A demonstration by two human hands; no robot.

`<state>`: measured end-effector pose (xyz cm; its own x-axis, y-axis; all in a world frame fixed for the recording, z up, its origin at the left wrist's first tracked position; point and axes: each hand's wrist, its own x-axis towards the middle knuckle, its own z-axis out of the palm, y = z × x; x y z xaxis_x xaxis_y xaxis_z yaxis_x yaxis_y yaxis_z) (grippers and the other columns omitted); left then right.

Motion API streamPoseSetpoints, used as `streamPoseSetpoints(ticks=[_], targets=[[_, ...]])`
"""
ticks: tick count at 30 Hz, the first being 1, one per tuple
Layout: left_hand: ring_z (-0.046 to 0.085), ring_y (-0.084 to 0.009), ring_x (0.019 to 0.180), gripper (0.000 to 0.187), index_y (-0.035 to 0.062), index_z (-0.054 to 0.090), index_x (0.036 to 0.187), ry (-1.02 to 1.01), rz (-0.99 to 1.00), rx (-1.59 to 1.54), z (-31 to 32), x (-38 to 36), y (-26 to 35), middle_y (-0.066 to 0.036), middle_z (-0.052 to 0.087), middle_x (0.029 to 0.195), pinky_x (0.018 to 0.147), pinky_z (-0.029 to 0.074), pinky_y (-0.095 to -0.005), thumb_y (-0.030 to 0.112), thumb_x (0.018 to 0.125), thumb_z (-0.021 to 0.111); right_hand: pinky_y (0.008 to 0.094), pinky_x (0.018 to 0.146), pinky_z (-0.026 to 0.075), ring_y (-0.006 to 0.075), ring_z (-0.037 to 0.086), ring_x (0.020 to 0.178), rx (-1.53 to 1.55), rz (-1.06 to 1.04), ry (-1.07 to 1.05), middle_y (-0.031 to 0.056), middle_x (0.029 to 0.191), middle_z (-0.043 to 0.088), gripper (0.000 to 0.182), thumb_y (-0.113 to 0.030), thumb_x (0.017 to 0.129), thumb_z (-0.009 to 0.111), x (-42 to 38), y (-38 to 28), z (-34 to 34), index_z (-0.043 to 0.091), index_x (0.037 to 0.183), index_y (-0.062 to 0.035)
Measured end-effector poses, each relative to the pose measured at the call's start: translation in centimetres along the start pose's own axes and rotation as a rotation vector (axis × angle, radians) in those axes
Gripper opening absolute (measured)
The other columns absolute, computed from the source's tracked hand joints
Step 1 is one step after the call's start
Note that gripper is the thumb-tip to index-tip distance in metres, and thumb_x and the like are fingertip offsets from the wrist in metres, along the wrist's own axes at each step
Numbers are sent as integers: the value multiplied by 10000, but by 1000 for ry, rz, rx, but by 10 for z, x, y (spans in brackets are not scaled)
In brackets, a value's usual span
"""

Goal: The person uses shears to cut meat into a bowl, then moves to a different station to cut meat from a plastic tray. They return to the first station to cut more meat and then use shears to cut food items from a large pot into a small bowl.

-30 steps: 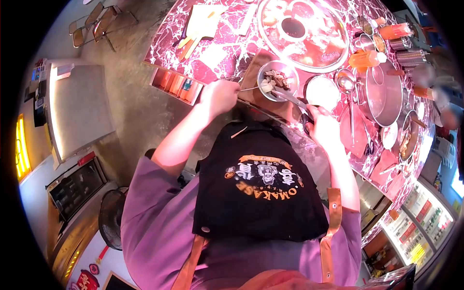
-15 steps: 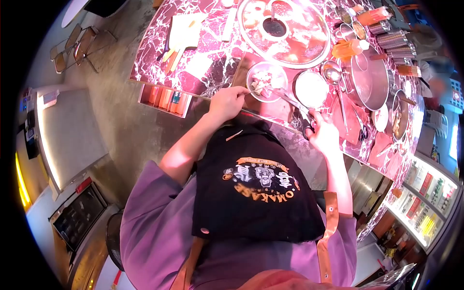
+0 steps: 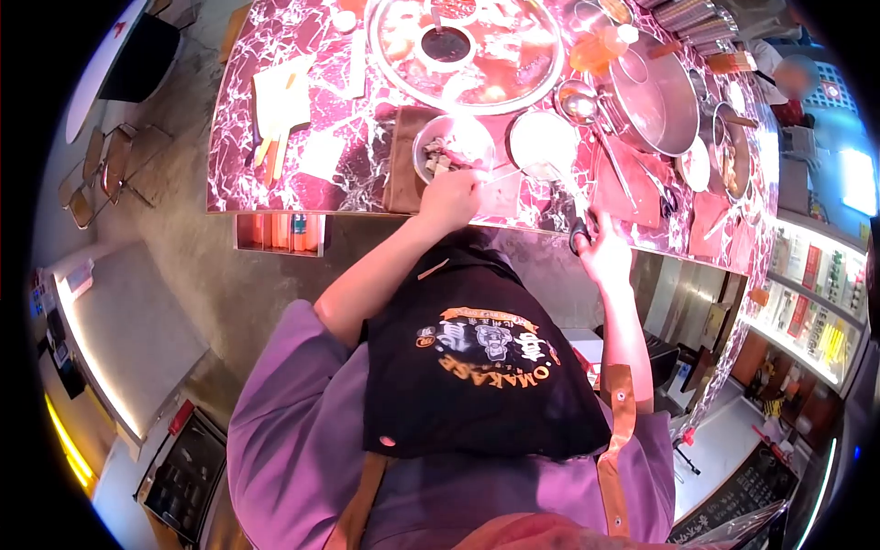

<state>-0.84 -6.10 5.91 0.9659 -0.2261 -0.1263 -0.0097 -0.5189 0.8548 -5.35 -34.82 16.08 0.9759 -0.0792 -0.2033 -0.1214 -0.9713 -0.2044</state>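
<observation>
My left hand (image 3: 451, 199) is closed at the front of a bowl (image 3: 453, 139) with cut pieces of food in it. A thin pale thing, hard to make out, sticks out to the right of its fingers. In my right hand (image 3: 603, 249) are scissors (image 3: 578, 225) with black handles, their blades pointing up and left toward a round white plate (image 3: 543, 142). The bowl stands on a brown cloth (image 3: 403, 156), left of the plate. Behind both is a large round pot (image 3: 536, 92) of red broth with a dark centre cup.
A ladle (image 3: 577, 103) and a large metal pan (image 3: 653, 101) stand right of the plate. Tongs lie on a red cloth (image 3: 632, 188). A cutting board (image 3: 282, 96) is at the left. The marble table's front edge runs before me. A person (image 3: 790, 81) is at the far right.
My view has shifted, so the table appears further left. My left hand has moved right, to the bowl's front. The scissors' blades have left the bowl and now point toward the white plate.
</observation>
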Motion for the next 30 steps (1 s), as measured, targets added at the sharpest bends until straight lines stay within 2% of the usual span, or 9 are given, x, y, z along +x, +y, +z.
streamPoseSetpoints(ticks=[4,7,8,14,17,22,24,27,30], targets=[[682,-325,776,225,67,693,1099,79,-63,-40,2,-19,14,-186,694,869,697,516,-398,150,923,581,455,908,526,374,646,1055,78,-24,-25,178,1147,648,579,-181,786,741,-8,18,-5,565,1332,-102],[631,-164,712,195,32,683,1100,353,-222,-180,-8,-44,-3,-127,679,805,680,495,-309,127,958,588,442,912,523,358,650,1057,218,-204,-54,156,1131,653,574,-129,762,750,-3,8,-6,593,1314,-102],[703,-329,789,214,56,693,1089,381,-241,-188,-19,-49,-14,-192,705,866,725,538,-399,162,949,569,440,911,525,357,649,1059,183,-251,-81,160,1123,655,573,-146,764,746,4,1,-4,591,1314,-101],[720,-268,781,228,82,704,1102,400,-404,13,-77,-58,-14,-130,707,797,679,543,-388,191,966,557,454,863,543,357,677,990,113,-336,-94,185,1043,679,436,-180,765,689,60,-58,22,635,1187,-84],[578,-113,697,174,40,711,1070,495,-295,46,-74,-56,-33,-61,654,768,649,483,-285,114,948,610,457,871,541,356,680,984,57,-338,-92,175,1031,687,410,-163,768,690,71,-75,28,643,1167,-81],[499,-58,639,223,-11,645,1173,535,-206,-264,-42,-74,-64,25,583,761,570,414,-233,99,995,568,441,893,535,361,665,1028,217,-361,-67,186,1127,672,500,-109,774,732,58,-58,29,622,1260,-66],[525,-58,693,225,-14,637,1181,514,-378,-676,-26,-79,-54,0,604,797,618,434,-230,100,1006,556,419,892,537,358,669,1014,207,-366,-53,188,1139,672,534,-89,781,726,45,-45,26,605,1301,-66],[533,-57,763,171,-14,621,1126,447,-318,-758,7,-73,-35,-8,614,883,680,443,-222,89,1010,550,382,957,517,315,665,1085,505,-102,-83,179,1178,675,527,-85,804,722,22,-19,20,606,1318,-66],[527,-61,816,124,11,603,1080,280,-232,-709,47,-49,-3,3,589,885,737,438,-227,102,999,581,386,936,521,313,673,1052,209,81,-73,175,1142,682,545,-137,791,732,11,-13,-2,606,1317,-70]])
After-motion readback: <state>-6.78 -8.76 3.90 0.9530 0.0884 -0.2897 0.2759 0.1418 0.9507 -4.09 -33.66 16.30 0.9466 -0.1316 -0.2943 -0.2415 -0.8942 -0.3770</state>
